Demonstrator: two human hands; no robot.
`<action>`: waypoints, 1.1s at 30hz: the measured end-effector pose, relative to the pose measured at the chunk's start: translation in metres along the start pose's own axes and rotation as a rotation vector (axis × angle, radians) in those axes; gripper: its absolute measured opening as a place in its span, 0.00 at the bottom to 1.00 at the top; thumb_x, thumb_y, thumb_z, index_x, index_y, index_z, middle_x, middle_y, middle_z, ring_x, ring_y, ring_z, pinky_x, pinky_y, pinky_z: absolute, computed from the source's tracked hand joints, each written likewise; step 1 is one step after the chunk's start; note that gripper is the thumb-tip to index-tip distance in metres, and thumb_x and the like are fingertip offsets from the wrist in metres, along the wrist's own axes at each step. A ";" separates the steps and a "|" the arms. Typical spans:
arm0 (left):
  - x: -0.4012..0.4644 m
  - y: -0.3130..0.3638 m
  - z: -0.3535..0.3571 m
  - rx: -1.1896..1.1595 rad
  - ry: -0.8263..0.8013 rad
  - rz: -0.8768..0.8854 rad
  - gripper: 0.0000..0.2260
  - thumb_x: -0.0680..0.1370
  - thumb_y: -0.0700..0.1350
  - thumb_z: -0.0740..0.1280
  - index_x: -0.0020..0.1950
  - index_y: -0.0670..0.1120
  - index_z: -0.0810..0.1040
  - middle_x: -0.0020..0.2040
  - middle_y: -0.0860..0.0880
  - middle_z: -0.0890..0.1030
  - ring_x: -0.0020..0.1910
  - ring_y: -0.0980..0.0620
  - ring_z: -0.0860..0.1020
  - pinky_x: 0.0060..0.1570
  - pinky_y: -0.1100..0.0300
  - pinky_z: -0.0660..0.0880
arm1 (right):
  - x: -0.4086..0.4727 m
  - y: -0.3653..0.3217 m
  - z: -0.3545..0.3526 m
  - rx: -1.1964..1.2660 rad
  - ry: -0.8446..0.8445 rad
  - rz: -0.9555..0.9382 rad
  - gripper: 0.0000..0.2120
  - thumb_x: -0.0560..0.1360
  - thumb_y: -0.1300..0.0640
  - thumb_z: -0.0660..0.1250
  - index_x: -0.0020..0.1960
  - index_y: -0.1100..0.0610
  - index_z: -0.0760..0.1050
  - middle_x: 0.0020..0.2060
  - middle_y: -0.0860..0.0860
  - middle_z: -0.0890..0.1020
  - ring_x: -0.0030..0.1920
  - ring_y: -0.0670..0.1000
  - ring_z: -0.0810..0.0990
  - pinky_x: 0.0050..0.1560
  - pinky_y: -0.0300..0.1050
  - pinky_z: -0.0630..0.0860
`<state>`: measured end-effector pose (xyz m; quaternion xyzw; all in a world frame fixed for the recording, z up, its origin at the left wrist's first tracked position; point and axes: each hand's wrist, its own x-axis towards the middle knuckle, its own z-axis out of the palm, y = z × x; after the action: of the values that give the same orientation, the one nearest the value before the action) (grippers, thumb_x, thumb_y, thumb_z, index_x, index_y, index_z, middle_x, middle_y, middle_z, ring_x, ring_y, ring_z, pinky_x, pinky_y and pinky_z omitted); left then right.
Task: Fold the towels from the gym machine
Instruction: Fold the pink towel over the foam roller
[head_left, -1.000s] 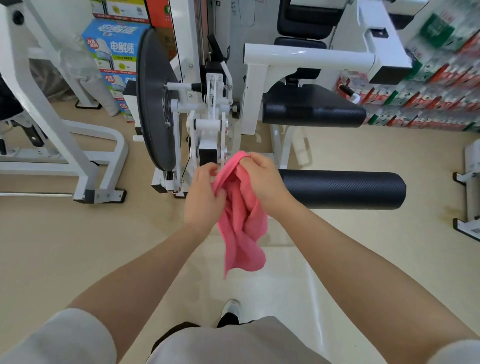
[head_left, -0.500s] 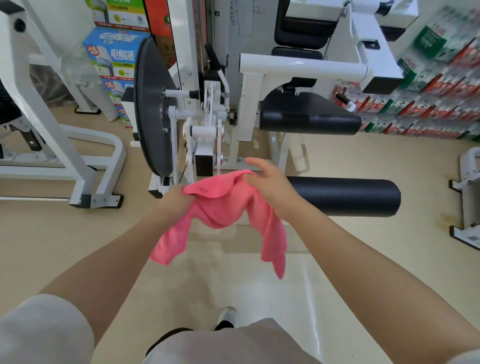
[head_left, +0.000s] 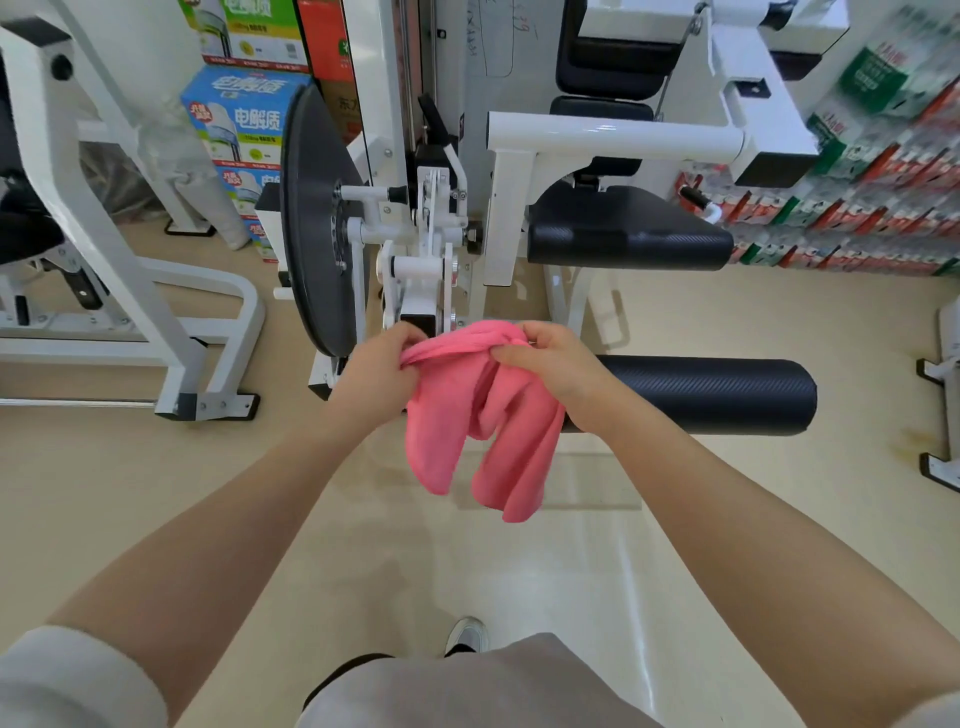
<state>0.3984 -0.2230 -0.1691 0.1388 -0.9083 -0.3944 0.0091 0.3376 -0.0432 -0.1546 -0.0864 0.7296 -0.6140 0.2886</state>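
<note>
Towel (head_left: 483, 415) held up in both hands in front of a gym machine (head_left: 613, 140).

Pink and bunched, the towel hangs in mid-air over the beige floor (head_left: 727, 519), with two loose ends drooping below the hands. The left hand (head_left: 376, 376) has its fingers closed on the cloth's upper left edge, and the right hand (head_left: 553, 361) pinches the gathered top edge between thumb and curled fingers. Behind the right hand lies a black roller pad (head_left: 717, 395); a dark weight disc (head_left: 311, 223) stands behind the left hand.
</note>
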 end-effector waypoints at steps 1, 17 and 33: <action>0.001 -0.007 0.000 0.007 -0.005 -0.020 0.13 0.75 0.34 0.56 0.55 0.44 0.74 0.46 0.47 0.78 0.36 0.52 0.73 0.29 0.66 0.65 | 0.000 0.001 -0.002 0.042 0.014 0.020 0.07 0.75 0.63 0.66 0.52 0.61 0.77 0.38 0.52 0.81 0.37 0.49 0.80 0.43 0.44 0.77; -0.002 0.045 0.014 -0.103 -0.228 0.140 0.18 0.73 0.50 0.69 0.62 0.51 0.73 0.50 0.56 0.79 0.48 0.60 0.77 0.43 0.72 0.70 | -0.003 -0.003 0.000 0.023 -0.063 -0.209 0.32 0.74 0.72 0.63 0.72 0.53 0.57 0.38 0.52 0.79 0.44 0.49 0.78 0.54 0.40 0.74; 0.016 0.023 0.005 -0.361 0.121 -0.150 0.08 0.78 0.47 0.64 0.44 0.45 0.79 0.38 0.50 0.78 0.41 0.50 0.76 0.44 0.56 0.73 | -0.016 0.013 -0.044 -0.321 -0.084 0.117 0.08 0.76 0.54 0.65 0.42 0.55 0.79 0.35 0.48 0.80 0.34 0.46 0.76 0.39 0.38 0.71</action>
<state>0.3767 -0.2091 -0.1576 0.2255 -0.8079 -0.5414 0.0589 0.3302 0.0051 -0.1583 -0.1144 0.8094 -0.4676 0.3364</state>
